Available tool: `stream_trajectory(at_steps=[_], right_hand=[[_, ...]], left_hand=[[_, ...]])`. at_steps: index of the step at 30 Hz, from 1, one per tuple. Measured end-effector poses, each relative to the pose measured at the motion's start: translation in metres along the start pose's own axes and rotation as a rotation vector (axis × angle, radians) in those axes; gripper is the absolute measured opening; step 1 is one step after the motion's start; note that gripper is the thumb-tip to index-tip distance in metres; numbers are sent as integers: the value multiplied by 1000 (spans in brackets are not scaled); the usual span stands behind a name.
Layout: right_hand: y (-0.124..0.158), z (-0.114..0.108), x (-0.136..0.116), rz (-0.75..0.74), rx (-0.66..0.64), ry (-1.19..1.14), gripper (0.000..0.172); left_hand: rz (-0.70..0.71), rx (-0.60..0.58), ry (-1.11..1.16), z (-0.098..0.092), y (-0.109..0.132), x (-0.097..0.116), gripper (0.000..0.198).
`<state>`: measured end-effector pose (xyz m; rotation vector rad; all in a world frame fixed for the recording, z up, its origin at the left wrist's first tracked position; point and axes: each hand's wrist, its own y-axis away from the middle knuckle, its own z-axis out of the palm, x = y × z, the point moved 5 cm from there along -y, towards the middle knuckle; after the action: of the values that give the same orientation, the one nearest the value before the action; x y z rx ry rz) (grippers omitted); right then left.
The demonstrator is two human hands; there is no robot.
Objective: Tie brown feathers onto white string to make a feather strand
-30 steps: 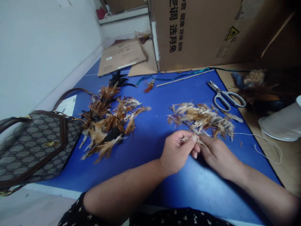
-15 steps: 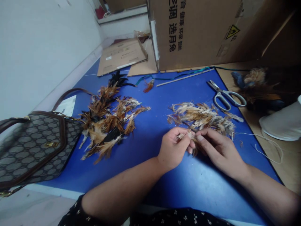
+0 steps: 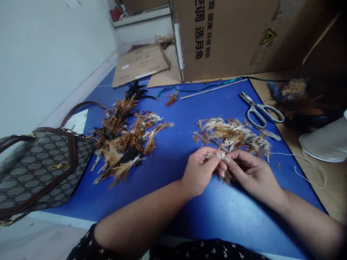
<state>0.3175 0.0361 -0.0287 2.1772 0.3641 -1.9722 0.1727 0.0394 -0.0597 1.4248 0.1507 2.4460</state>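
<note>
Both hands meet over the blue table, pinching one small bunch of brown and cream feathers (image 3: 221, 155). My left hand (image 3: 202, 168) is closed on it, thumb on top near the pale quill ends. My right hand (image 3: 252, 173) pinches the same bunch from the other side with thumb and forefinger. Brown feather tips hang below the fingers; part of the bunch is hidden by them. Just beyond lies a pile of tan and white feathers (image 3: 233, 133). A white string (image 3: 298, 155) runs from beside that pile to the right.
Scissors (image 3: 260, 110) lie at the right. On the left are a feather heap (image 3: 119, 144) and a patterned handbag (image 3: 46, 169). A large cardboard box (image 3: 230, 39) stands behind a thin stick (image 3: 214, 89) and green ribbon (image 3: 200, 89). A whitish container (image 3: 325, 142) sits at the right edge.
My right thumb and fingers have shifted slightly on the feather bunch, and more of its pale quill ends shows between the fingertips. The things on the table have not moved.
</note>
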Motion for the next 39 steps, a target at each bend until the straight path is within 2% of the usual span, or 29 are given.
stream_trajectory(at_steps=[7,12,19,23,25,27,29,31,36,39], right_hand=[[-1,-1,5,134,-81,-91,38],[-3,0,2,146,-105,-110,41],[-3,0,1,98,14,-74,37],[-3,-3,4,62,39,-26,35],[-4,-5,2,22,15,46,34],[-5,-4,1,8,-78,84,35],[-4,-3,-1,22,-185,70,39],[-4,-2,-3,40,-228,24,39],[-4,-2,-4,76,-202,-58,33],[-5,-2,1,101,-144,-100,33]], left_hand=[[-35,-47,1,-1,-1,-2,33],[-15,-106,20,-1,-1,-5,38],[32,-85,-14,-4,-4,-7,33],[63,-68,-28,-4,-4,-4,33],[49,-83,-36,-3,-4,-2,33],[6,-107,-37,-2,-3,-1,34],[-55,-139,-26,0,-2,-1,38],[-107,-173,-4,1,0,-2,43],[-148,-225,65,5,3,-2,53],[-142,-270,149,7,4,1,61]])
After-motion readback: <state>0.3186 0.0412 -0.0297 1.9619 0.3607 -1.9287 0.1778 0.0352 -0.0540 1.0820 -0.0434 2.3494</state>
